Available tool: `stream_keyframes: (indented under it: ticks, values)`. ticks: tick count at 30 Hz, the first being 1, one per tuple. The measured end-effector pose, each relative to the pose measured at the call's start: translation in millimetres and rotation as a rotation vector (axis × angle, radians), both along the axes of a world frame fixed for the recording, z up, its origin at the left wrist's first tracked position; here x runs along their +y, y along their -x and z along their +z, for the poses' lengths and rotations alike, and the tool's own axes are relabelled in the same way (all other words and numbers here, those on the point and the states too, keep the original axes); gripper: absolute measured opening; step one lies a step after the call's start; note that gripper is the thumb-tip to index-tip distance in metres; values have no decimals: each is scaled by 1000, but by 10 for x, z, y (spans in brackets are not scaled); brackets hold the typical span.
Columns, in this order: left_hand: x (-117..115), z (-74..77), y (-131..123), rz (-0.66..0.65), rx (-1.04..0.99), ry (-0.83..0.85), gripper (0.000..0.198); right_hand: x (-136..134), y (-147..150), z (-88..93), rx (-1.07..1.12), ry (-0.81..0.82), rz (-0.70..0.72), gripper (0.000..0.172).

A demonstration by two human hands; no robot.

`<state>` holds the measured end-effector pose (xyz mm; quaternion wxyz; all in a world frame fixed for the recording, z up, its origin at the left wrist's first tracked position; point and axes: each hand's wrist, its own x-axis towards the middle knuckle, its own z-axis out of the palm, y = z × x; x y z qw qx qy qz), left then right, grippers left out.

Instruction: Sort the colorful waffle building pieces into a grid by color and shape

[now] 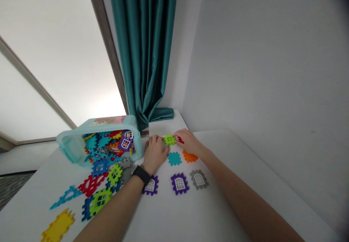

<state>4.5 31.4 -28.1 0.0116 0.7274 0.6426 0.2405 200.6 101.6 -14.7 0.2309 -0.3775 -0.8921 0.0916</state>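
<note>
On a white table (191, 213), my left hand (154, 152) and my right hand (187, 141) meet at the far edge, both closed on a lime green toothed tile (169, 139). A red piece (180, 139) shows under my right fingers. Just below lie a teal tile (174, 158) and an orange tile (189, 157). Nearer to me sit two purple window tiles (179, 183) (151, 185) and a grey window tile (199, 179). A black watch (141, 174) is on my left wrist.
A pale teal plastic tub (73, 145) lies tipped on its side at the left, spilling several coloured tiles (100, 184). A yellow tile (57, 226) lies near the front left. A teal curtain (144, 49) hangs behind, and a white wall (259, 71) runs along the right.
</note>
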Motion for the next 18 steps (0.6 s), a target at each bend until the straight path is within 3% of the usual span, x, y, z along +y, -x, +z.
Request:
stream_keyframes:
  ticks: [18]
  values:
    - [-1,12,9,-15,-1,-2,22,-18,23,10,-29,28,-12,13]
